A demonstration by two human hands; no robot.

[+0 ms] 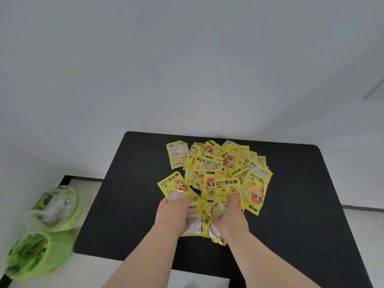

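A loose pile of several yellow hand-warmer packets (pixel 220 175) with a cartoon figure lies on a black table (pixel 291 194), toward its far middle. Both my hands are at the near edge of the pile. My left hand (pixel 172 215) curls its fingers over packets at the pile's near left. My right hand (pixel 232 217) digs its fingers in among the packets at the near right. A small bunch of packets (pixel 197 223) is squeezed between the two hands. The fingertips of both hands are partly hidden by packets.
Two green plastic bags (pixel 47 229) lie to the left of the table on a white surface. A white wall stands right behind the table's far edge. Bare black tabletop lies left and right of the pile.
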